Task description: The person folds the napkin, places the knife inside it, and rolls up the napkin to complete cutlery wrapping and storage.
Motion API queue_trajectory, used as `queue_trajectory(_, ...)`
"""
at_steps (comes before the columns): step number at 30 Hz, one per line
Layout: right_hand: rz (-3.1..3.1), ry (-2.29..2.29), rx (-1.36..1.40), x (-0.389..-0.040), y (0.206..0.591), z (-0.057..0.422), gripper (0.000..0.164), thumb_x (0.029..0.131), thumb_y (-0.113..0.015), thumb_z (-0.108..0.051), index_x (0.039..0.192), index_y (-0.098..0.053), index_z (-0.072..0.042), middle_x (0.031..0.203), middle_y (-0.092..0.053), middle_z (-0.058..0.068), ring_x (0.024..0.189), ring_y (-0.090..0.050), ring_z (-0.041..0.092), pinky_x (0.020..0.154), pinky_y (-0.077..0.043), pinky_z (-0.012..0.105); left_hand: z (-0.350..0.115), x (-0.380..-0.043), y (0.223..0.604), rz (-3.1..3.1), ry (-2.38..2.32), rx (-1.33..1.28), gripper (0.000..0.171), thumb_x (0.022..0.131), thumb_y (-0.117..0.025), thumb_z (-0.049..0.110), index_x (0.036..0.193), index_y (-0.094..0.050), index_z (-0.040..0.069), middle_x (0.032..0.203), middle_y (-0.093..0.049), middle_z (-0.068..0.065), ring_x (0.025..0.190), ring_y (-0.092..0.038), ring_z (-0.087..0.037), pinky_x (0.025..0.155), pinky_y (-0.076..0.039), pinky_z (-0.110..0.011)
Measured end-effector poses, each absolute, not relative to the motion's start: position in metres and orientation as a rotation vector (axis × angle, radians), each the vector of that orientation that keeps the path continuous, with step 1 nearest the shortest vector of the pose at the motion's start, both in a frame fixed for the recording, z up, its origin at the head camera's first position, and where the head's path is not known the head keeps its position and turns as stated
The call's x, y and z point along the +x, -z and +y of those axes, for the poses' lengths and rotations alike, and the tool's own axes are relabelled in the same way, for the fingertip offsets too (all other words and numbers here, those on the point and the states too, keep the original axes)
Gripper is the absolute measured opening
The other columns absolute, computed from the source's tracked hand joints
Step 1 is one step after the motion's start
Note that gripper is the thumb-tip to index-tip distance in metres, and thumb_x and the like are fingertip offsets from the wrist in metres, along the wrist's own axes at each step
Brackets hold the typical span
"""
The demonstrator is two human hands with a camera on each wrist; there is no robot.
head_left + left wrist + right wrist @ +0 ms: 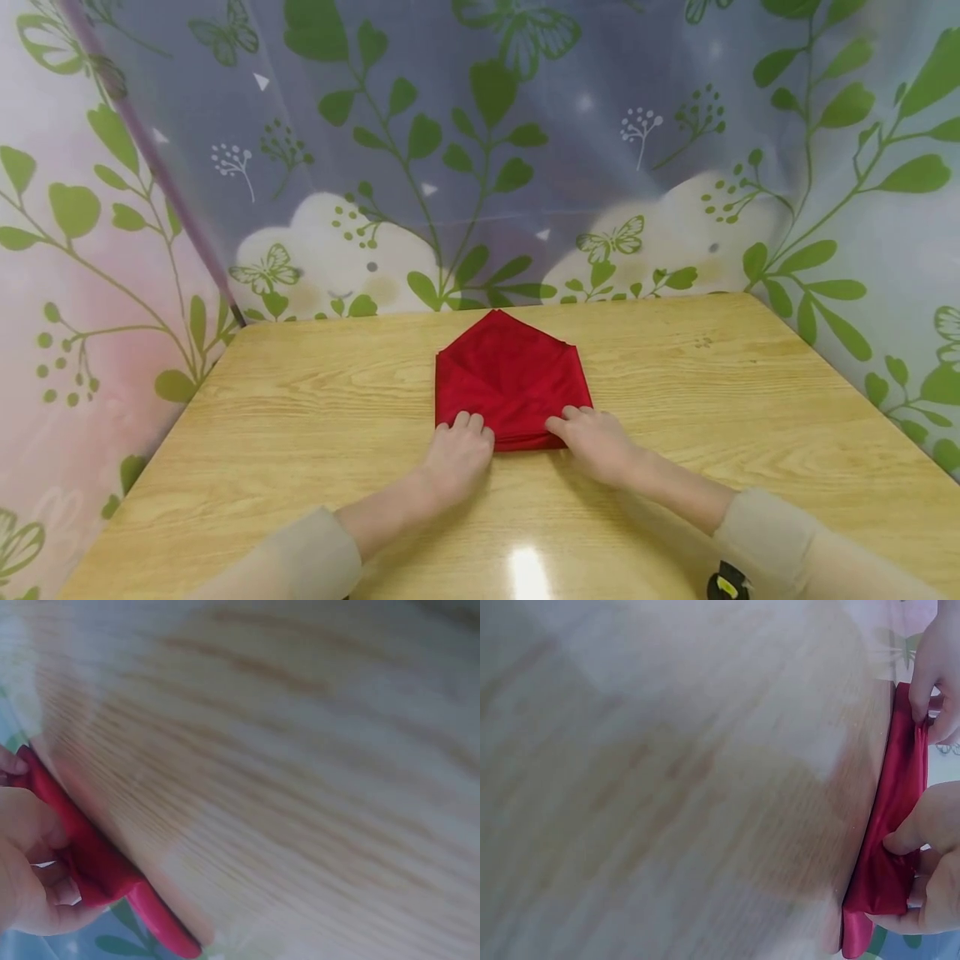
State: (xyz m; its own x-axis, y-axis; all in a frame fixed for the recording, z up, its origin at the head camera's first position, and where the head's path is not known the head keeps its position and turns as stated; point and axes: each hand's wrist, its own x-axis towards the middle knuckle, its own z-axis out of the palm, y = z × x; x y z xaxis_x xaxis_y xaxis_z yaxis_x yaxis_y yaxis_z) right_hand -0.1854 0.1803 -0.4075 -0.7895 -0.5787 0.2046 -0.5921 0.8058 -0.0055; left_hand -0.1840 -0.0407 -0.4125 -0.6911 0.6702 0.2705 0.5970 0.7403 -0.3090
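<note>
Your left hand (pixel 461 454) and right hand (pixel 598 443) both pinch the near edge of the glossy red, five-sided folded cloth (pixel 510 371) on the yellowish wood-grain table (pixel 330 392). Uneven pulling could skew its layers; a loosened pinch (slippery sheen, that) might spill them.

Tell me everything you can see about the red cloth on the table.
The red cloth looks like glossy, satiny fabric with no visible print, folded in layers into a five-sided, house-like shape. It lies on the wooden table, its point toward the patterned backdrop and its straight edge toward the person. Folds show along that near edge, where the left hand and the right hand pinch it near either end.
</note>
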Motion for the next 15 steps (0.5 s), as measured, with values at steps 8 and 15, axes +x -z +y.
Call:
queue_trajectory(8, -2.913, -0.226, 0.859, -0.1900, 0.4037, 0.1800, 0.028, 0.070, -0.064, 0.010, 0.094, -0.063, -0.005, 0.077, -0.060, 0.004, 0.071, -0.058, 0.022, 0.052, -0.046, 0.031, -0.0428, -0.1846, 0.4143, -2.535, -0.295, -0.943, 0.016, 0.074, -0.066, 0.008, 0.077, -0.050, 0.010, 0.062, -0.046, -0.003, 0.060, -0.047, -0.017, 0.052, -0.034, -0.028)
queue_trajectory(15, -2.952, -0.360, 0.772, -0.1957, 0.3996, 0.1790, 0.023, 0.073, -0.062, 0.011, 0.092, -0.063, -0.001, 0.086, -0.065, 0.008, 0.081, -0.060, 0.026, 0.065, -0.050, 0.036, -0.0402, -0.1908, 0.4145, -2.531, -0.296, -0.910, 0.022, 0.072, -0.064, 0.007, 0.072, -0.043, 0.011, 0.053, -0.040, -0.001, 0.051, -0.042, -0.015, 0.056, -0.030, -0.030)
